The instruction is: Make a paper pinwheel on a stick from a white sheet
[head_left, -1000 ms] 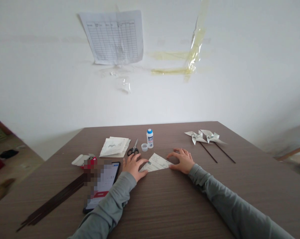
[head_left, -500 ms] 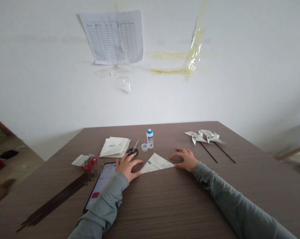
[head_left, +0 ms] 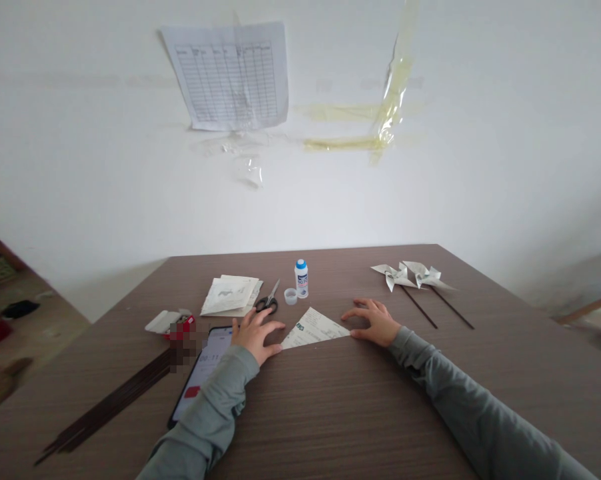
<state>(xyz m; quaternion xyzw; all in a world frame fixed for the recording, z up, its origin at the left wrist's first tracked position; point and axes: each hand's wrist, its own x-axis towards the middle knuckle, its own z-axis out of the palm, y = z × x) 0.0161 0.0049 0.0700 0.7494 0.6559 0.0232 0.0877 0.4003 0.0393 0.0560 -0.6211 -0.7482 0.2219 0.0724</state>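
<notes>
A printed sheet of paper folded into a triangle [head_left: 314, 328] lies on the table, its long edge toward me and its point away. My left hand [head_left: 254, 335] has its fingers spread, with the thumb at the triangle's left corner. At the right corner rests the thumb of my right hand [head_left: 374, 323], whose fingers are apart and curve above the tabletop. Black-handled scissors [head_left: 267, 303] lie just beyond my left fingers. Behind the triangle stands a white glue bottle [head_left: 301, 280] with a blue top, and a clear cap [head_left: 290, 297] sits beside it.
Several folded papers [head_left: 230, 295] lie at the back left. Nearer are a small red box [head_left: 183, 327], a bundle of dark sticks [head_left: 110, 400] and a phone [head_left: 208, 367], partly under my left arm. Two paper pinwheels [head_left: 394, 277] on sticks lie at the back right of the table [head_left: 310, 413].
</notes>
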